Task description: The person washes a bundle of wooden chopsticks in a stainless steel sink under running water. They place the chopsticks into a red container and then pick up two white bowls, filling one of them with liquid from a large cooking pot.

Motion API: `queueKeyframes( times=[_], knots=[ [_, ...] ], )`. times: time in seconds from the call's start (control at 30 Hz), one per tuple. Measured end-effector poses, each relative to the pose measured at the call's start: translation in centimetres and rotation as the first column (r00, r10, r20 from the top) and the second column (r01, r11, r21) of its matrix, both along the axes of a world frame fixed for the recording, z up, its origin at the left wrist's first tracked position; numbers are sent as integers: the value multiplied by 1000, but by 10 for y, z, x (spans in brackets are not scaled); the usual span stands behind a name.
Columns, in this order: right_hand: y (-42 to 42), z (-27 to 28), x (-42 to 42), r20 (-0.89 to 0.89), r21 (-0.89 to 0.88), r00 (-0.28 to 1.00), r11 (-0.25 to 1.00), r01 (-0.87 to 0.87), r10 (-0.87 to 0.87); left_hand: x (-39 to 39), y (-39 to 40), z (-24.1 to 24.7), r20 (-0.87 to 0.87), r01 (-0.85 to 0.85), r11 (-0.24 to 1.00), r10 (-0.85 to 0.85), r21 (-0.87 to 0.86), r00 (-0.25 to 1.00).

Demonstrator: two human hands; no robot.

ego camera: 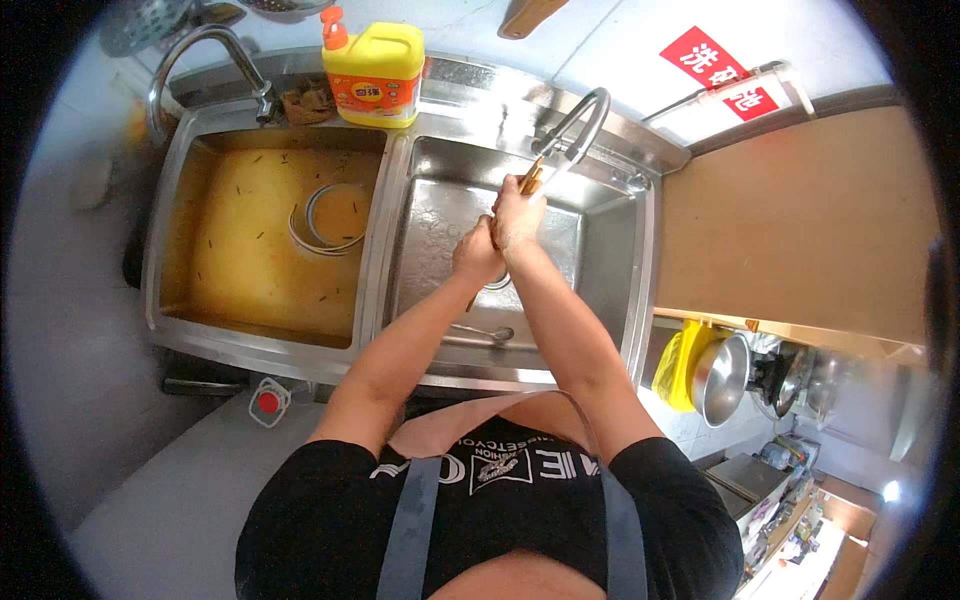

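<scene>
Both of my hands grip a bundle of brown chopsticks over the right basin of a stainless-steel sink. My right hand is closed around the upper part, close below the spout of the right faucet. Water runs from that spout onto the chopsticks and hand. Just below and to the left, my left hand holds the lower part, with a thin end poking out under it. The fingers hide most of the bundle. A metal spoon lies on the basin floor near the front, below the partly covered drain.
Cloudy yellowish water with floating bits fills the left basin, where a round metal container sits. A yellow detergent jug and a left faucet stand behind. A wooden board surface adjoins at right; a metal bowl hangs below.
</scene>
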State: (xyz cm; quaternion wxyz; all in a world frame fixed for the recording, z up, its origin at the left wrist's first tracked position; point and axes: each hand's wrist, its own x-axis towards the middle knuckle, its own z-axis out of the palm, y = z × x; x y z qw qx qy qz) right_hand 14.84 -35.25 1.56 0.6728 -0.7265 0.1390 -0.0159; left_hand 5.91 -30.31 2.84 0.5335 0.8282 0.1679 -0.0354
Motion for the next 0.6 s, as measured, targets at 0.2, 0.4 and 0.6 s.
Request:
queueKeyframes(
  times=[0.2,0.4,0.6],
  knots=[
    [-11,33,11,-141,461,948,866,-193,286,20,32,-5,-52,148,522,-349,-840,936],
    [-20,60,-15,-157,674,847,682,-285,508,5,53,8,125,150,0,-550,-989,826],
    [-37,71,15,-66,538,973,829,-151,221,-31,56,-44,32,4,-69,-411,-998,911]
  ],
)
